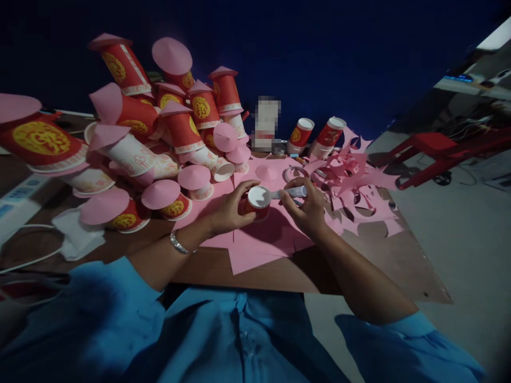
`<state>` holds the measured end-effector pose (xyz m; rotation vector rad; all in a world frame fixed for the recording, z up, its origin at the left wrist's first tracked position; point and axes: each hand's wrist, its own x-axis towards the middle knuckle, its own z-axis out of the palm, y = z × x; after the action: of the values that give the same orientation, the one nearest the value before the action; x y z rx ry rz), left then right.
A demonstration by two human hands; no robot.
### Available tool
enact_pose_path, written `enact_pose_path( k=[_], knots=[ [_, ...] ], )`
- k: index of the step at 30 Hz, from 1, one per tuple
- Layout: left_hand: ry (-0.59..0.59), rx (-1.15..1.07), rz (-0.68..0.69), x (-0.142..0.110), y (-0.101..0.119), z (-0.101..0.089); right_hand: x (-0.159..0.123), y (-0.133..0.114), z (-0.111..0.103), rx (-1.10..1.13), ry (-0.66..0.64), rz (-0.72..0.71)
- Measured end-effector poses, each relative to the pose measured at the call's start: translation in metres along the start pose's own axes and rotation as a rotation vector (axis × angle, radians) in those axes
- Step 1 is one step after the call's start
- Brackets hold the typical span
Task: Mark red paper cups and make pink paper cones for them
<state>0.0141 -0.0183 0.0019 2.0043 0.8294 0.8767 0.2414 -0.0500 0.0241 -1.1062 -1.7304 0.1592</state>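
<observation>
My left hand (pixel 233 213) is wrapped round a red paper cup (pixel 260 211), which stands upside down with its white base (pixel 259 196) facing up. In my right hand (pixel 309 210) is a whitish glue tube (pixel 293 192), held nearly level. Its narrow tip meets the edge of the cup's base. Pink paper sheets (pixel 255 258) lie under both hands. Just behind the cup a pink paper cone (pixel 266 171) rests on the sheets.
Red and white paper cups with pink cone tops (pixel 179 127) are heaped at the left and back. Two stacks of red cups (pixel 328 137) stand behind, beside pink paper scraps (pixel 351 181). A red stool (pixel 431 149) is at the right. A white cloth-like piece (pixel 77 234) lies left.
</observation>
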Motion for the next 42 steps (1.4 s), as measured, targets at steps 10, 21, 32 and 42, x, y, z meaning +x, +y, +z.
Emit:
enact_pose_path(
  k=[10, 21, 32, 42],
  knots=[
    [0.097, 0.051, 0.022, 0.004, -0.002, 0.004, 0.0, -0.001, -0.001, 0.019, -0.014, 0.013],
    [0.039, -0.021, -0.056, 0.001, -0.001, 0.006, 0.0, 0.001, 0.0, 0.029, -0.003, 0.036],
    [0.183, 0.173, -0.041, 0.004, -0.006, 0.011, -0.005, -0.007, 0.0, 0.027, 0.082, -0.058],
    [0.286, 0.482, 0.093, 0.004, -0.01, 0.007, -0.013, -0.02, 0.011, -0.139, 0.064, -0.49]
  ],
)
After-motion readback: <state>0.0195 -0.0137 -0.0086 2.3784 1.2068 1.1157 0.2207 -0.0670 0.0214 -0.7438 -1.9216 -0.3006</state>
